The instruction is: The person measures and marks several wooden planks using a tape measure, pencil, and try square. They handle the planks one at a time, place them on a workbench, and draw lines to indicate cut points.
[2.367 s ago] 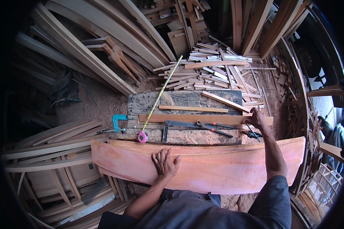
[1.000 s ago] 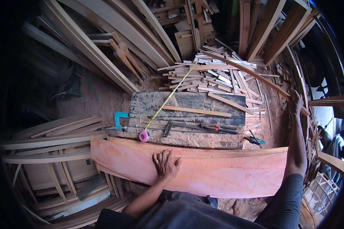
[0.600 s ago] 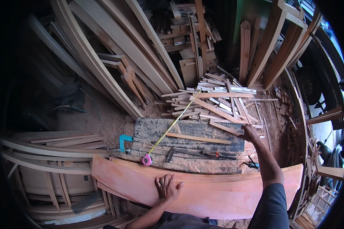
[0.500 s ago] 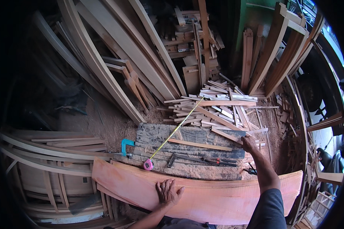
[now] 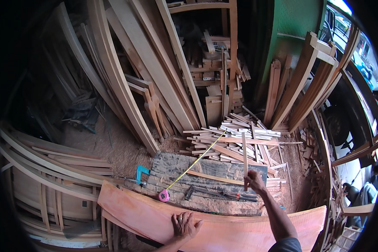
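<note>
My left hand lies flat with spread fingers on a wide reddish board that stretches across the near side. My right hand is closed around the lower end of a thin wooden strip, which points up and away over the workbench. On the bench's near left rests a pink tape measure, its yellow blade drawn out to the far wood pile. Close by are a dark angled tool and a tool with red on its handles. Another thin strip lies across the bench.
A turquoise clamp grips the bench's left edge. Beyond the bench spreads a heap of loose wooden strips. Tall boards lean at the back left, posts at the back right. Curved wooden frames stand at left.
My right hand has moved left and nearer over the bench, and the wooden strip in it has swung more upright. My left hand stays on the board. The whole view has shifted slightly.
</note>
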{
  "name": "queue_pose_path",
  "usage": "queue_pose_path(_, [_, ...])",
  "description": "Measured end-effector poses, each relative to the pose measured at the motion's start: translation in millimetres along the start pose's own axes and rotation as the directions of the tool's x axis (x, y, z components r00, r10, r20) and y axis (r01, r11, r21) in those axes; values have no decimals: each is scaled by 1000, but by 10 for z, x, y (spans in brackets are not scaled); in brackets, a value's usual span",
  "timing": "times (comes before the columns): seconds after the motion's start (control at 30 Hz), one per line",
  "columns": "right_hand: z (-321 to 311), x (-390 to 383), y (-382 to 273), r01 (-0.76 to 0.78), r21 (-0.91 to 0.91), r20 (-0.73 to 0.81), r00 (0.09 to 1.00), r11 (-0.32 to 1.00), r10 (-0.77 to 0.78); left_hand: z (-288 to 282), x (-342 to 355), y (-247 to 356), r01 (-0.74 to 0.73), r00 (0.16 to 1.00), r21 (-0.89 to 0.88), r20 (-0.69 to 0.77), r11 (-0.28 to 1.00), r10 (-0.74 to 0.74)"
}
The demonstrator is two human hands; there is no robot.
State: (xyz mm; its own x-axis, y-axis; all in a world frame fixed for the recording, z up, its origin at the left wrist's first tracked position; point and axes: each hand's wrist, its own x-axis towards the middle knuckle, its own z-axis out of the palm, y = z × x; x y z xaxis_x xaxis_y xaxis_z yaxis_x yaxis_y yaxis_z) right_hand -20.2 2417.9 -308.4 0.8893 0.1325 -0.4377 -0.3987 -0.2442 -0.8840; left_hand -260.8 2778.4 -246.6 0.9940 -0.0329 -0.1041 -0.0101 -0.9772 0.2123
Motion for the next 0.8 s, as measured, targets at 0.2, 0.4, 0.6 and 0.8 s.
queue_pose_path(0.2, [874,102,-707,34,274,91,994,961,-61,-9,-12,-29,17,999,23,35,1000,-18])
queue_pose_path(0.4, [758,1482,-2715,411,275,-48,909,869,-414,-27,-21,-14,-31,992,41,-123,999,35])
queue_pose_path(0.6, [319,2622,-4811,720,363,-272,689,592,-672,-48,-73,24,-69,944,-99,-329,993,32])
queue_pose_path(0.8, [1310,2330,-3020,770,-349,98,597,534,-797,-1,-87,-25,-98,926,-72,-372,993,65])
